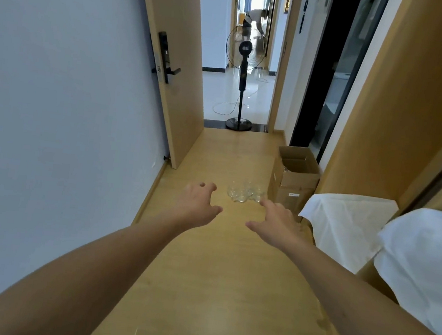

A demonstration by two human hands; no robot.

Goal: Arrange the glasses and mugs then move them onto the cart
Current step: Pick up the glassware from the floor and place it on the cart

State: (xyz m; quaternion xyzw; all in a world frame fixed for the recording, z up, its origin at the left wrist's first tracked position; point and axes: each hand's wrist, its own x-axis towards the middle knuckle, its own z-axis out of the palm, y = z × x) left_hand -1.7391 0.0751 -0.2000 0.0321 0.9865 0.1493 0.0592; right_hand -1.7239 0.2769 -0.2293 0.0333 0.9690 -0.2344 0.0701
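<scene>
Several clear glasses [244,193] stand bunched together on the wooden floor ahead of me, beside a cardboard box. Both my arms stretch forward towards them. My left hand [199,203] hovers just left of the cluster, fingers spread and loosely bent, holding nothing. My right hand [277,218] hovers at the cluster's near right, fingers extended, its fingertips close to the nearest glass and empty. No cart is in view.
An open cardboard box [295,175] stands right of the glasses against a wooden wall. A bed with white sheets [350,224] fills the right. An open door [174,80] and a standing fan [242,87] lie ahead. A person bends over in a far room.
</scene>
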